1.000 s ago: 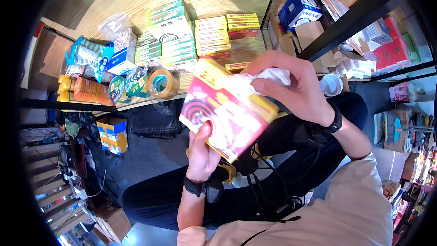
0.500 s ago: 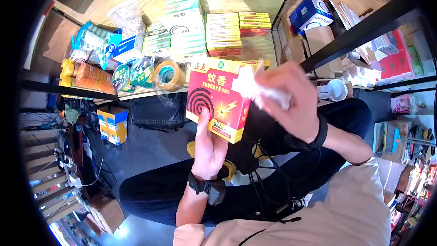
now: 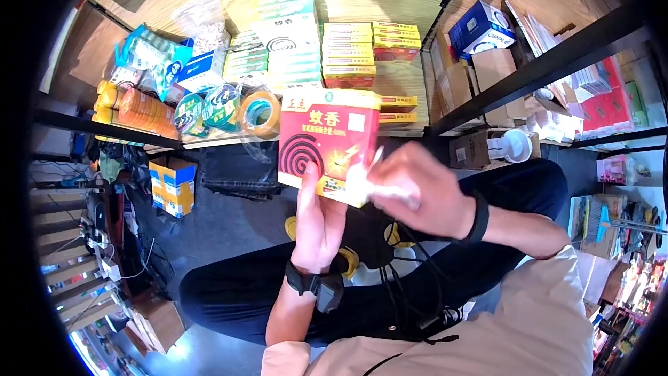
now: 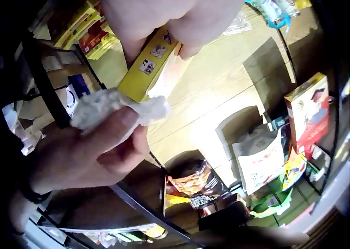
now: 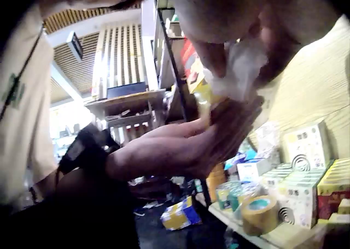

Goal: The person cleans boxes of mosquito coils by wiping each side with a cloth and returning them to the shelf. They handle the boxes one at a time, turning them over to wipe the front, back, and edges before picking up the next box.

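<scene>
A red and yellow box [image 3: 327, 143] with a black spiral on its front is held upright by my left hand [image 3: 316, 226], thumb across the front and fingers behind. My right hand [image 3: 424, 191], slightly blurred, pinches a crumpled white tissue [image 3: 390, 184] at the box's lower right edge. In the left wrist view the box's yellow side [image 4: 143, 71] faces the right hand [image 4: 87, 156] and its tissue [image 4: 117, 109]. The right wrist view shows the tissue [image 5: 238, 68] close above the left hand [image 5: 175, 150], with the box mostly hidden.
Behind the hands, a wooden shelf [image 3: 390, 90] carries stacked green and white boxes [image 3: 292, 59], yellow and red boxes [image 3: 348, 56], tape rolls [image 3: 261, 115] and orange bottles [image 3: 142, 111]. A black shelf bar [image 3: 536, 69] slants at right. A blue and yellow carton [image 3: 172, 186] stands on the floor.
The right hand has moved down with the tissue, from the box's upper right to its lower right edge. The box has turned from tilted to more upright, front facing the head view.
</scene>
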`<action>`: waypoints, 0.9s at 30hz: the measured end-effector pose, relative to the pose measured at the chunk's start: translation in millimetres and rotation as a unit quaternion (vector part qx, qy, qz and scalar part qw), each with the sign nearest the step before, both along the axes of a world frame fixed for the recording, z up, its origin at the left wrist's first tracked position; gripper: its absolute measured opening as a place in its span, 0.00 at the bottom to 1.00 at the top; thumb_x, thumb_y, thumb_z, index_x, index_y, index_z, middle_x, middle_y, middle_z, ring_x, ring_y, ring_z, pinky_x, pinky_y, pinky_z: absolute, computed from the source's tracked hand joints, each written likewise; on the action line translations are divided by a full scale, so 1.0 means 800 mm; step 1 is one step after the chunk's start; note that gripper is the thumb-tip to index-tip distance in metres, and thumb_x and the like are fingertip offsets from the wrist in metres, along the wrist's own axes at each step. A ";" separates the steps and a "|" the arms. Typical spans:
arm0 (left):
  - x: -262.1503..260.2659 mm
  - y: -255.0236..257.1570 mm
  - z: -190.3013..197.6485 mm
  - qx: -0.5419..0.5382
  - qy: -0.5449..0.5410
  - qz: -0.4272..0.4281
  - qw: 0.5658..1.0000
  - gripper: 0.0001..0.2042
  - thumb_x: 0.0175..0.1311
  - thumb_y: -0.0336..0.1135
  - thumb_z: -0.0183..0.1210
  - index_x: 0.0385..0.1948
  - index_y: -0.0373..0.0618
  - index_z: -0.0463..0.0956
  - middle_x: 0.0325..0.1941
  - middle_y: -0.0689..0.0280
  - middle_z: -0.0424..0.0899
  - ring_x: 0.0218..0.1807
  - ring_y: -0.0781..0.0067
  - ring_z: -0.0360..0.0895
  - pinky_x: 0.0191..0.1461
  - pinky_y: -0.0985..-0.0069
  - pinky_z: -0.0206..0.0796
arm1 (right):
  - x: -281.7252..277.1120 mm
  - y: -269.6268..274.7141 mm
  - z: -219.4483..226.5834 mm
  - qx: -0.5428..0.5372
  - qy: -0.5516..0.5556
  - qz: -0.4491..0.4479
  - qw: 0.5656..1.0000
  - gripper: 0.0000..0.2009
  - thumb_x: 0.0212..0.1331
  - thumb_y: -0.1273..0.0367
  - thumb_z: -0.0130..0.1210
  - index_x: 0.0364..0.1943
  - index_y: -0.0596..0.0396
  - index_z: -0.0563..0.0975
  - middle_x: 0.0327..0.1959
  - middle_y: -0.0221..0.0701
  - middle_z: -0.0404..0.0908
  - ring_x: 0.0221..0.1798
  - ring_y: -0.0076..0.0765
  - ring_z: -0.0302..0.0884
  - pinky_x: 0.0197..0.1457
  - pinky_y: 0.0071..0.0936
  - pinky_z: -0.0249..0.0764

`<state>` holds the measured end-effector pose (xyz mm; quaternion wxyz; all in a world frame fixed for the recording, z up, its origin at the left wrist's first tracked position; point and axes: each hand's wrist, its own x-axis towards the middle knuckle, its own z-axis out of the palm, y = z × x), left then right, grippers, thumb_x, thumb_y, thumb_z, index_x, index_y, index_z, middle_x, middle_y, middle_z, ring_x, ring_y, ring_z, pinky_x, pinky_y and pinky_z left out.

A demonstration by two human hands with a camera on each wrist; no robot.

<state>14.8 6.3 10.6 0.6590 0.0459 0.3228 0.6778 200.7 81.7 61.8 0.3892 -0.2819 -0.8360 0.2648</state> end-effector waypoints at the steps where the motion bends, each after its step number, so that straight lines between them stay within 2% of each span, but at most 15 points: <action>1: -0.005 0.000 -0.005 0.000 -0.005 0.013 1.000 0.24 0.81 0.47 0.49 0.70 0.44 0.63 0.69 0.61 0.75 0.69 0.65 0.74 0.74 0.60 0.66 | -0.009 -0.022 -0.014 -0.060 -0.004 0.106 0.993 0.14 0.52 0.74 0.73 0.41 0.56 0.82 0.46 0.34 0.81 0.45 0.39 0.81 0.48 0.30 0.77; 3: -0.005 -0.001 -0.008 0.001 0.004 0.016 1.000 0.25 0.81 0.48 0.49 0.70 0.43 0.63 0.70 0.60 0.75 0.69 0.65 0.73 0.74 0.60 0.64 | -0.008 -0.024 -0.021 -0.066 -0.007 0.104 0.992 0.13 0.52 0.73 0.72 0.41 0.55 0.81 0.47 0.34 0.80 0.48 0.40 0.80 0.52 0.31 0.76; 5: 0.001 -0.003 -0.001 0.010 0.026 0.015 0.999 0.26 0.80 0.49 0.50 0.71 0.43 0.63 0.70 0.59 0.74 0.70 0.64 0.72 0.75 0.59 0.62 | -0.009 -0.008 0.003 -0.058 0.017 -0.004 0.998 0.11 0.56 0.74 0.70 0.41 0.55 0.80 0.47 0.34 0.80 0.51 0.43 0.79 0.55 0.34 0.76; 7: 0.003 -0.001 -0.001 0.022 0.026 0.010 0.999 0.27 0.80 0.50 0.50 0.71 0.42 0.62 0.70 0.59 0.73 0.71 0.63 0.70 0.76 0.58 0.59 | -0.009 -0.003 0.001 -0.036 0.013 0.008 0.999 0.14 0.55 0.74 0.70 0.42 0.54 0.77 0.46 0.35 0.78 0.53 0.45 0.77 0.55 0.36 0.75; 9: 0.010 -0.004 0.009 0.046 0.096 0.006 0.994 0.28 0.78 0.49 0.54 0.71 0.42 0.62 0.70 0.59 0.73 0.72 0.62 0.69 0.76 0.57 0.60 | -0.008 0.000 -0.018 -0.190 0.111 -0.031 0.975 0.14 0.55 0.73 0.70 0.41 0.53 0.75 0.47 0.35 0.77 0.53 0.42 0.76 0.56 0.32 0.73; 10: 0.006 -0.006 0.018 0.057 0.137 -0.003 0.989 0.29 0.74 0.47 0.59 0.71 0.43 0.61 0.69 0.58 0.73 0.72 0.59 0.69 0.75 0.54 0.62 | -0.007 0.002 -0.024 -0.188 0.113 -0.033 0.975 0.14 0.55 0.73 0.70 0.41 0.53 0.75 0.47 0.35 0.77 0.53 0.42 0.76 0.56 0.32 0.73; 13: 0.012 -0.010 0.020 0.077 0.158 0.029 0.984 0.32 0.70 0.44 0.63 0.71 0.44 0.61 0.68 0.56 0.73 0.71 0.56 0.70 0.75 0.53 0.63 | -0.001 0.007 -0.038 -0.403 0.131 -0.024 0.905 0.13 0.62 0.72 0.68 0.37 0.53 0.70 0.35 0.25 0.77 0.41 0.19 0.74 0.43 0.21 0.71; 14: 0.006 -0.015 0.013 0.104 0.194 0.008 0.975 0.33 0.70 0.48 0.60 0.71 0.40 0.60 0.69 0.53 0.72 0.71 0.53 0.70 0.75 0.52 0.63 | 0.002 0.011 -0.038 -0.400 0.140 -0.024 0.905 0.12 0.65 0.71 0.66 0.37 0.53 0.70 0.31 0.21 0.75 0.37 0.12 0.71 0.38 0.17 0.68; 15: -0.001 -0.016 0.014 0.104 0.194 0.008 0.976 0.33 0.70 0.48 0.60 0.71 0.40 0.60 0.69 0.53 0.72 0.71 0.53 0.70 0.75 0.52 0.63 | 0.004 0.019 -0.033 -0.401 0.140 -0.024 0.905 0.12 0.65 0.71 0.66 0.37 0.53 0.70 0.31 0.21 0.75 0.37 0.12 0.71 0.38 0.17 0.68; 17: -0.013 -0.014 0.019 0.152 0.093 -0.032 0.983 0.36 0.71 0.53 0.55 0.71 0.35 0.60 0.70 0.51 0.72 0.70 0.52 0.72 0.74 0.51 0.63 | 0.016 0.039 -0.005 -0.302 0.052 -0.034 0.951 0.12 0.65 0.70 0.65 0.38 0.53 0.70 0.32 0.22 0.76 0.37 0.12 0.71 0.38 0.16 0.67; 19: -0.019 -0.009 0.027 0.112 0.053 -0.050 0.991 0.35 0.72 0.48 0.57 0.73 0.33 0.58 0.71 0.50 0.71 0.71 0.57 0.72 0.75 0.57 0.63 | 0.022 0.051 0.020 -0.290 0.073 0.012 0.954 0.11 0.65 0.70 0.65 0.39 0.53 0.71 0.33 0.23 0.77 0.36 0.13 0.71 0.38 0.16 0.67; 21: -0.013 -0.012 0.016 0.102 0.208 -0.093 0.968 0.30 0.72 0.33 0.60 0.72 0.35 0.59 0.70 0.52 0.72 0.69 0.61 0.74 0.72 0.60 0.67 | 0.025 0.053 0.031 -0.251 0.070 0.004 0.965 0.10 0.66 0.70 0.64 0.42 0.53 0.72 0.33 0.24 0.78 0.36 0.14 0.72 0.38 0.17 0.67; 22: -0.012 -0.013 0.017 0.097 0.144 -0.085 0.981 0.29 0.70 0.22 0.60 0.71 0.36 0.61 0.68 0.54 0.74 0.66 0.65 0.77 0.69 0.64 0.70 | 0.026 0.054 0.030 -0.251 0.070 0.004 0.965 0.10 0.66 0.70 0.64 0.42 0.53 0.72 0.33 0.24 0.78 0.36 0.14 0.72 0.38 0.17 0.67; 25: -0.003 -0.012 0.016 0.068 0.070 -0.061 0.993 0.28 0.71 0.26 0.61 0.71 0.36 0.61 0.66 0.55 0.76 0.65 0.64 0.77 0.70 0.63 0.70 | 0.028 0.059 0.029 -0.237 0.092 -0.029 0.967 0.08 0.69 0.70 0.62 0.44 0.53 0.73 0.35 0.24 0.78 0.35 0.15 0.73 0.39 0.17 0.69; 27: -0.003 -0.010 0.021 0.071 0.077 -0.040 0.994 0.25 0.76 0.39 0.56 0.69 0.38 0.64 0.66 0.55 0.77 0.66 0.63 0.78 0.71 0.62 0.70 | 0.035 0.064 0.039 -0.291 0.132 -0.092 0.943 0.07 0.71 0.69 0.60 0.44 0.54 0.74 0.37 0.24 0.78 0.36 0.16 0.73 0.41 0.17 0.70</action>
